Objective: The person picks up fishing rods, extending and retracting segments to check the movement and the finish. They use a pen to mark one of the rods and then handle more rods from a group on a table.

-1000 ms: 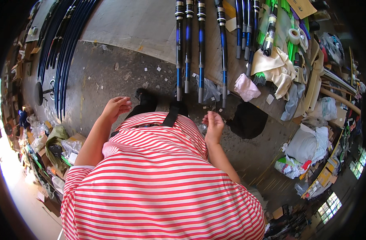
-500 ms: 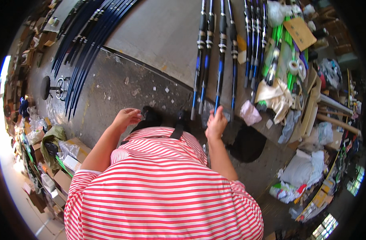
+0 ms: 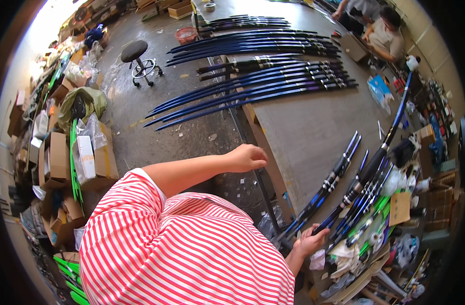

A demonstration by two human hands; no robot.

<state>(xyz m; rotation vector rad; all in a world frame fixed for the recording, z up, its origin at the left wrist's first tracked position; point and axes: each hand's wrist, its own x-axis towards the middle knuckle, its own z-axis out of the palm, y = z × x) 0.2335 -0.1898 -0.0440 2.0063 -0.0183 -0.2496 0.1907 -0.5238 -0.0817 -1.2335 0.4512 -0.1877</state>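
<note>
In my right hand (image 3: 309,241) I grip the butt end of a dark blue and black fishing rod (image 3: 363,175); my fingers are closed around it. The rod slants up to the right, over other rods, and its far tip points toward the back right. My left hand (image 3: 247,158) hangs in the air left of the table edge, loosely bent, with nothing seen in it. A few similar rods (image 3: 328,185) lie on the table just left of the held one. More rods (image 3: 352,216) lie partly beneath it on the right.
Bundles of blue rods (image 3: 252,91) jut over the edge of the grey table (image 3: 298,127). Two people (image 3: 387,38) sit at the far right. Green rods, tape and cloth clutter the right corner. A wheeled stool (image 3: 136,53) and cardboard boxes (image 3: 54,162) stand to the left.
My view has swung left and up. My right hand still grips a rod, which now slants across the table. My left arm has swung across toward the table.
</note>
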